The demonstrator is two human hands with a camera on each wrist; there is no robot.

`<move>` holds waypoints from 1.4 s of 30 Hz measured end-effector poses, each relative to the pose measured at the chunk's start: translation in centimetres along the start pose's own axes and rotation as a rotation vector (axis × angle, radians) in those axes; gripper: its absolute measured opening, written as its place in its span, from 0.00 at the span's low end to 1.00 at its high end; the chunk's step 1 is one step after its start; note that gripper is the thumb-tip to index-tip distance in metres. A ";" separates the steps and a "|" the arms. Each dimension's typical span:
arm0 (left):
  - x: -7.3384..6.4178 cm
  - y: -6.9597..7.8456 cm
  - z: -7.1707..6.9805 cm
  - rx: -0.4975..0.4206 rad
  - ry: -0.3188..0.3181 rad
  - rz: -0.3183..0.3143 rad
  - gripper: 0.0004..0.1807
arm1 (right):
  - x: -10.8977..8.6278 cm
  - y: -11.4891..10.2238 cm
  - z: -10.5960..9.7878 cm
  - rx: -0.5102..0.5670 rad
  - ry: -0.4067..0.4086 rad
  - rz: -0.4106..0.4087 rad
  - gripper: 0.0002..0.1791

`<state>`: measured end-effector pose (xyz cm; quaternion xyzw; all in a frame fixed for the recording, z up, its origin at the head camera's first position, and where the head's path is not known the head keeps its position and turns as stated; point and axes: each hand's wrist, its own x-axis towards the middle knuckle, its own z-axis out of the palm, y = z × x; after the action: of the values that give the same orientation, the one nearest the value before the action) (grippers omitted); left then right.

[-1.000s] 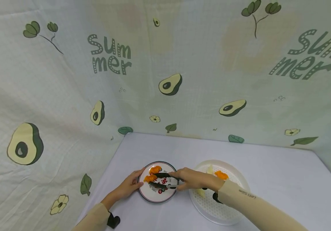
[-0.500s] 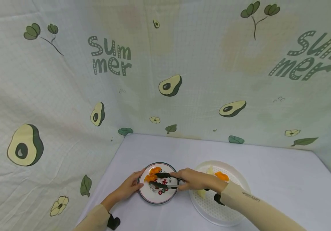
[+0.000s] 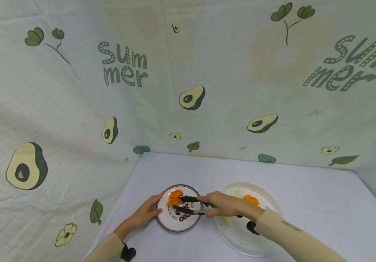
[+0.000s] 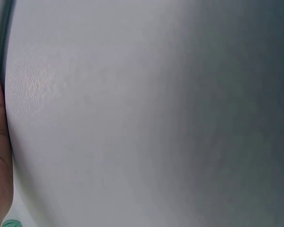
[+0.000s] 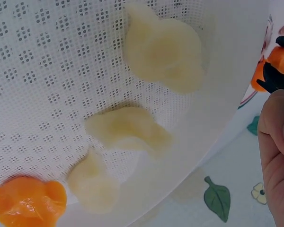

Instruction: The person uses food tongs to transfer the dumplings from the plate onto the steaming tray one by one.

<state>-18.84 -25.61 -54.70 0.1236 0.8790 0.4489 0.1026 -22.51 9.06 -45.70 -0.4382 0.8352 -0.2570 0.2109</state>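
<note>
A right hand (image 3: 219,204) grips tongs (image 3: 188,199) and a left hand (image 3: 143,213) (spread) touches a plate (image 3: 165,219), whose orange pieces (image 3: 175,198) could skid under an uneven squeeze.

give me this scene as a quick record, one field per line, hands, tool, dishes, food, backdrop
left hand: holds the small plate by its edge
right hand: holds black-tipped tongs
tongs' tips: at the orange pieces on the small plate; how firmly, unclear
white tray: to the small plate's right, partly hidden by the right arm
tray food: three pale pieces and one orange lump show
backdrop: cloth printed with avocados, leaves, "summer"
</note>
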 end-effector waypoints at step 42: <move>0.2 0.0 0.4 0.020 0.024 -0.054 0.35 | -15.9 1.8 -2.1 0.041 0.223 0.014 0.37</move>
<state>-18.91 -25.28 -54.97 0.0953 0.8877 0.4386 0.1029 -16.49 23.79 -43.10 -0.3965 0.8512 -0.3195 0.1273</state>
